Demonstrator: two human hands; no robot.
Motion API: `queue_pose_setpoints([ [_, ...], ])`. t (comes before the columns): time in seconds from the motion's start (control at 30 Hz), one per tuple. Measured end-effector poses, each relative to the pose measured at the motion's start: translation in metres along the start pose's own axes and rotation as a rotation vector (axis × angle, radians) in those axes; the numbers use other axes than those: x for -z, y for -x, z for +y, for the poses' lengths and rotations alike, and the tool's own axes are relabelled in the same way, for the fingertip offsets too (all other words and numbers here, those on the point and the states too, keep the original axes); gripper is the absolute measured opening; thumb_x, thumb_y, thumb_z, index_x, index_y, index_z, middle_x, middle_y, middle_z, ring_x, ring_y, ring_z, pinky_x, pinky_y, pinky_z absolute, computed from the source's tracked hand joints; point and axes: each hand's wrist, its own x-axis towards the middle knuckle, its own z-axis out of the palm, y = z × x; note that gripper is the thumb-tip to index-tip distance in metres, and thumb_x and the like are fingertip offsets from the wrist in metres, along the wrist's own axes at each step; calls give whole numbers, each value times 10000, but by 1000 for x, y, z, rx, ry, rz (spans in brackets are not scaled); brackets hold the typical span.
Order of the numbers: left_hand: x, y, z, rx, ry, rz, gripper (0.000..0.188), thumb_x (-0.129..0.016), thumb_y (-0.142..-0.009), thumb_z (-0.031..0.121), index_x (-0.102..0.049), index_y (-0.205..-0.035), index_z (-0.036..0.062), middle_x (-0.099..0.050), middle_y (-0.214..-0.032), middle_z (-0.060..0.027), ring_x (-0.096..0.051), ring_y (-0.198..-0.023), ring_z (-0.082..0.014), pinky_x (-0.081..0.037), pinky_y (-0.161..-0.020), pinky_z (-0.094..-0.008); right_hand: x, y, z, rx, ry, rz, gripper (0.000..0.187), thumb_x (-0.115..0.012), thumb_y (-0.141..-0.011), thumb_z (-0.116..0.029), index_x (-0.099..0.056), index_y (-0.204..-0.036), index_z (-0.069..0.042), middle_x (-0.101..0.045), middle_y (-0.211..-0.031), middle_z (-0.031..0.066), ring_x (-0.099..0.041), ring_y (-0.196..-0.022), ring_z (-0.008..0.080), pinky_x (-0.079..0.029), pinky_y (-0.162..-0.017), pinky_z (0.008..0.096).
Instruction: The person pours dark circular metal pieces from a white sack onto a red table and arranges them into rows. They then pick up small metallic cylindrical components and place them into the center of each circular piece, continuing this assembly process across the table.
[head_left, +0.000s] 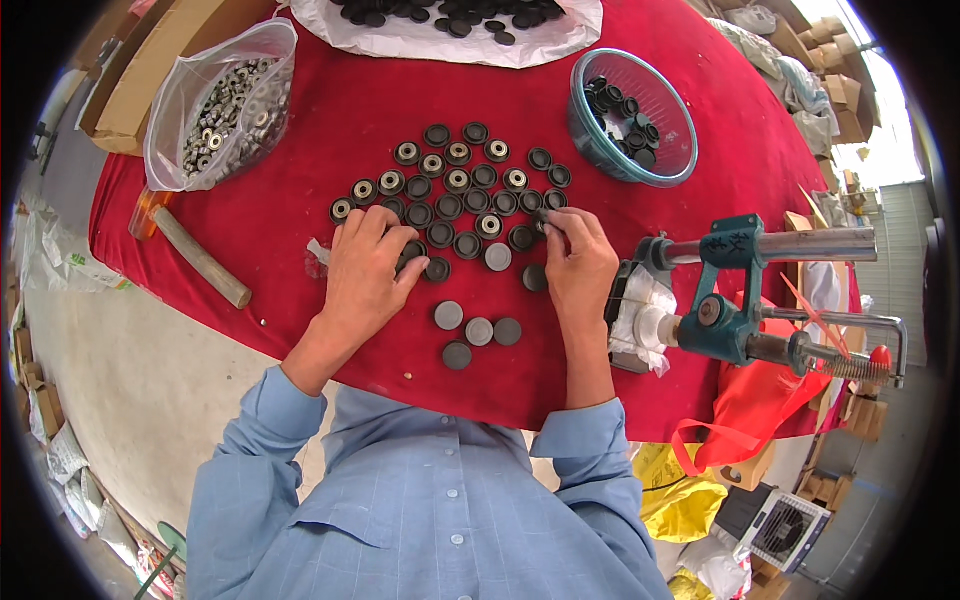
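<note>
Loose rows of black round caps (448,206) lie hollow side up on the red cloth, and some hold a metal ring-shaped insert (489,225). My left hand (366,265) rests at the left edge of the group, its thumb and bent fingers closed around a black cap (409,254). On the right side, my right hand (582,262) pinches a small dark cap (541,219) between thumb and fingertips; the fingers partly cover it. Nearer to me lie several caps with their flat side up, among them a grey one (479,331).
A teal hand press (735,290) stands right of my right hand. Behind are a blue basin (668,178) of black caps and a white sheet (425,42) with more. At left lie a plastic bag (165,150) of metal inserts and a wooden-handled hammer (205,258).
</note>
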Motion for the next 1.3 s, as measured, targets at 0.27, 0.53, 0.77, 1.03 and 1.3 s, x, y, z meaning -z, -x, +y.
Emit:
queue_pose_setpoints([
  [0.27, 1, 2, -1, 71, 220, 19, 300, -877, -793, 40, -681, -1020, 46, -656, -933, -66, -609, -861, -249, -500, -742, -385, 2, 14, -3, 178, 270, -58, 243, -706, -881, 10, -777, -1105, -51, -765, -1175, 96, -736, -1050, 321, -609, -888, 431],
  [0.53, 28, -1, -18, 213, 417, 288, 253, -867, -844, -5, -795, -1082, 38, -696, -930, -23, -557, -722, -96, -461, -639, -269, -1, 34, -1, 168, 282, -52, 351, -674, -871, 29, -756, -1204, -45, -733, -1308, 110, -731, -1105, 331, -602, -927, 448],
  [0.77, 34, 10, -38, 125, 257, 304, 223, -809, -889, -47, -805, -1100, 27, -746, -1120, -77, -714, -890, -140, -586, -733, -276, 5, 21, -6, 131, 299, -127, 313, -682, -896, -4, -747, -1200, -46, -723, -1272, 124, -712, -1103, 328, -584, -916, 452],
  [1.03, 21, 9, -38, -209, -30, 91, 266, -846, -850, 54, -818, -1113, 84, -754, -1170, -84, -705, -1106, -290, -568, -968, -421, 10, 9, -27, 184, 171, -139, 314, -755, -874, -55, -763, -1187, -73, -673, -1187, 84, -640, -1094, 302, -504, -947, 458],
  [1.3, 29, 24, -25, -166, -104, -29, 304, -760, -930, 152, -790, -1222, 74, -730, -1276, -68, -623, -1274, -310, -448, -1088, -491, 5, 5, -27, 275, 329, -237, 286, -790, -826, -92, -763, -1112, -87, -629, -1177, 36, -570, -1104, 256, -424, -947, 434],
])
